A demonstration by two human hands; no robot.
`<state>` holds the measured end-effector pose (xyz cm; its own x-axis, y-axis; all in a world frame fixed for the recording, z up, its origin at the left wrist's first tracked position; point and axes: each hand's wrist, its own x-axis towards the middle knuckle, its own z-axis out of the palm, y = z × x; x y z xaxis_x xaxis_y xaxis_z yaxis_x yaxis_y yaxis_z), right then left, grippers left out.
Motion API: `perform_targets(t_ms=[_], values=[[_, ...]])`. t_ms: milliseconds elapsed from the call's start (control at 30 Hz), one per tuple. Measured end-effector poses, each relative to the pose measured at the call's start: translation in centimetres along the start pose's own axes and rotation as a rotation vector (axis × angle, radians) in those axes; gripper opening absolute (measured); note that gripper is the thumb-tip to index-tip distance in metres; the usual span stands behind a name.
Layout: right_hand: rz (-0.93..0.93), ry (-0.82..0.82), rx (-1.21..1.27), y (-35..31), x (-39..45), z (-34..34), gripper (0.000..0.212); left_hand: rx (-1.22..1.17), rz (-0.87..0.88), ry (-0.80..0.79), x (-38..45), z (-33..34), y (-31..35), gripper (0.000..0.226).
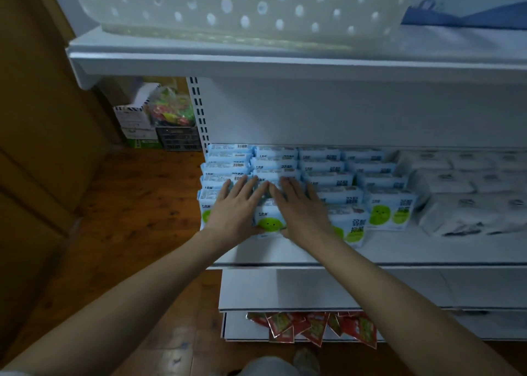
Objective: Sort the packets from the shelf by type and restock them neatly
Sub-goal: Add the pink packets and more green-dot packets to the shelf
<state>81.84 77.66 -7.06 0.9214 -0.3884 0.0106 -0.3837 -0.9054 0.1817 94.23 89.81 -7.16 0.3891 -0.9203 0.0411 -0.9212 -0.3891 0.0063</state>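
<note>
Both hands lie flat on the second row of blue-and-green wipe packets (328, 173), which fill the left half of the middle shelf (427, 250) in files running front to back. The left hand (233, 207) rests with its fingers straight and slightly spread across the tops of the packets; the right hand (299, 207) lies just beside it, fingers also straight and nearly together, the two index fingers almost meeting. Neither hand is curled round anything — they press down and, I judge, forward on the file.

The front packet of that row (269, 223) stands upright between the two palms, its green face towards the camera, its long axis across the shelf. The row runs straight away from the fingertips towards the back panel, so any squaring-up push goes along that line; both hands are equally near.

To the right, just beside the blue files, lie white packets (467, 196) of another type, stacked less evenly. On the shelf above stands a white perforated basket (228, 8); what it holds cannot be seen. On the lowest shelf, red sachets (316, 327) lie loose, overhanging its front edge. Beyond the shelf's left end sit a dark crate (179, 140) and some cartons on the wooden floor.
</note>
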Motion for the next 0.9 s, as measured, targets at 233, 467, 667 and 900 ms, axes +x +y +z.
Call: perform_targets(t_ms=[233,467,667,900], values=[[0.079,0.112,-0.062,-0.8,0.8,1.5,0.094,0.028,-0.048,-0.009,0.6,0.6,0.4,0.103],[0.137,0.195,-0.104,-1.5,1.4,0.9,0.07,0.036,-0.056,0.091,1.1,1.0,0.5,0.09],[0.134,0.204,-0.038,-1.4,1.6,1.5,0.075,0.056,-0.038,0.102,1.2,1.9,0.1,0.095],[0.086,0.066,0.008,-0.2,1.2,1.3,0.107,0.112,-0.061,0.02,0.4,1.2,-0.8,0.114]])
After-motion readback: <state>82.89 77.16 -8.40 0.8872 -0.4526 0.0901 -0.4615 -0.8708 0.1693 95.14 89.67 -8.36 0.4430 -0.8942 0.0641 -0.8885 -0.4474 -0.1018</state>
